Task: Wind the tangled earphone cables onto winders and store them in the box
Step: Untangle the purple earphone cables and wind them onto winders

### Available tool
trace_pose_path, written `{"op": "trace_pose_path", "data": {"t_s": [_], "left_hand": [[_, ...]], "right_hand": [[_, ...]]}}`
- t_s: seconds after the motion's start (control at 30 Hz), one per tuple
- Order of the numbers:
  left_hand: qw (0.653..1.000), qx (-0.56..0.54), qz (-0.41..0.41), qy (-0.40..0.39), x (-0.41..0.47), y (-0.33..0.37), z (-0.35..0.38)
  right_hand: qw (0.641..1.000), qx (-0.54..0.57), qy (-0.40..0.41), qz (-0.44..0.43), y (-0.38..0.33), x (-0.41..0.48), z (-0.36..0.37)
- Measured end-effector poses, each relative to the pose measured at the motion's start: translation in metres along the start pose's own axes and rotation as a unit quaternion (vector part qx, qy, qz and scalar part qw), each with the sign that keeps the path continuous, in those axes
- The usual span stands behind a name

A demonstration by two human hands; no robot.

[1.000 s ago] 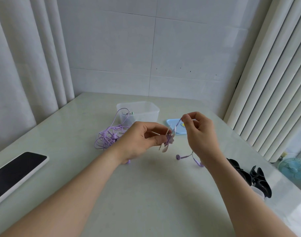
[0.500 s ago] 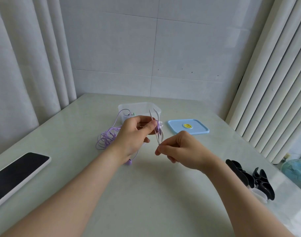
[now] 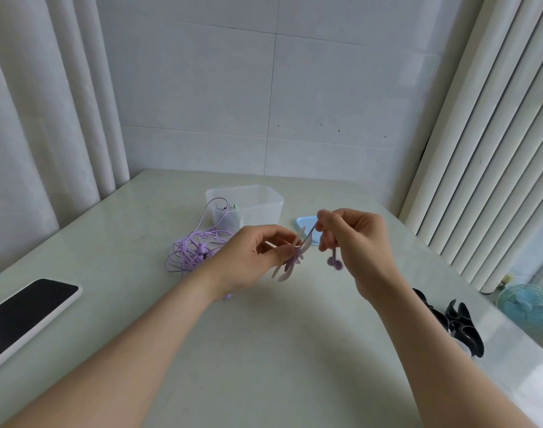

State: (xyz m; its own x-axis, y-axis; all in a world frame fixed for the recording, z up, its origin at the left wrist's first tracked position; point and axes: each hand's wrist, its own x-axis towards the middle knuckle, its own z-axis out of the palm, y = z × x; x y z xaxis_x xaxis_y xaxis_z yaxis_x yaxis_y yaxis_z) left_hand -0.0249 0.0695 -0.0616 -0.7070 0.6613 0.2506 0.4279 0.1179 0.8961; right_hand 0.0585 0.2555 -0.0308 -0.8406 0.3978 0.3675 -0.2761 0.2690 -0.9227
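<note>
Since half a second ago the right hand (image 3: 360,242) has swung up from below the pale flat plastic winder (image 3: 292,261) to its right. Its fingers (image 3: 326,222) are curled in a pinch on the thin lilac earphone cable (image 3: 311,230), which runs taut down to the winder. Two lilac earbuds (image 3: 335,263) dangle under that hand. The left hand (image 3: 251,254) grips the winder between thumb and curled fingers (image 3: 279,240), above the middle of the pale green desk (image 3: 264,350).

Winding looks under way, and with the earbuds this close to the winder this set seems nearly wound. Motion blur hides how many turns sit on it. Nothing of this set is stored yet.

A tangled heap of lilac cable (image 3: 193,251) lies on the desk to the left, one loop reaching up over the near wall of the clear plastic box (image 3: 264,199) beyond it. That heap is unwound. The box stands open, with its light blue lid (image 3: 302,223) lying beside it on the right. Small items show inside, too dim to name.
</note>
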Motion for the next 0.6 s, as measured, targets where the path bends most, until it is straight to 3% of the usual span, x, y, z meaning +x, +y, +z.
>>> {"op": "trace_pose_path", "data": {"t_s": [0.2, 0.37, 0.6], "left_hand": [[0.997, -0.056, 0.013, -0.043, -0.001, 0.004, 0.003], [0.984, -0.169, 0.006, 0.059, 0.004, 0.001, 0.001], [0.967, -0.197, -0.034, 0.157, 0.005, 0.005, -0.002]], "right_hand": [[0.994, -0.104, 0.017, 0.042, 0.018, 0.007, 0.002], [0.973, -0.205, -0.081, 0.075, 0.027, 0.007, 0.005], [0.960, -0.175, -0.190, 0.109, 0.018, -0.004, 0.010]]}}
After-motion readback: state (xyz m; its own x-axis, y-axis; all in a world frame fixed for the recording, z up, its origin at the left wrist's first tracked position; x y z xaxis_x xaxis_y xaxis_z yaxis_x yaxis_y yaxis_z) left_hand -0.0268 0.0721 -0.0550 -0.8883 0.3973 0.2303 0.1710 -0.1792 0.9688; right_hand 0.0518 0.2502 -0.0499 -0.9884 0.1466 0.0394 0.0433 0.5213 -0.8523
